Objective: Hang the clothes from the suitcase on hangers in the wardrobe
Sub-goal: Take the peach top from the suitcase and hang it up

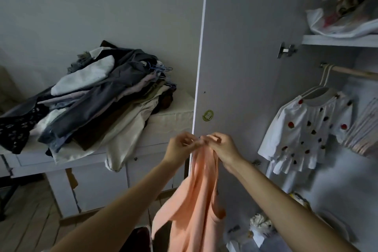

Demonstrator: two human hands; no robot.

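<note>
- Hands meet in the near centre, in front of the edge of the open wardrobe door [235,67]: the left hand [180,146] and the right hand [222,146] both pinch the bunched top of a peach garment [196,200] with curled fingers.
- Peach garment hangs down from that pinch in long folds between the two forearms, its lower part reaching the bottom edge of the view.
- Right of the hands, inside the wardrobe, a white dress with red spots [304,129] hangs on a pale hanger [321,86] from the wooden rail [356,72].
- Just right of that dress, a striped garment [366,129] hangs, partly cut off by the edge of the view.
- Above the rail, a shelf [335,40] carries a white plastic bag [343,20] and checked fabric.
- Far left, a heap of clothes [98,96], grey, white, beige and dark, lies on a white table [61,161]; blue hanger hooks [161,69] stick out at the heap's far right end.
- Wooden floor [30,227] shows at near left.
</note>
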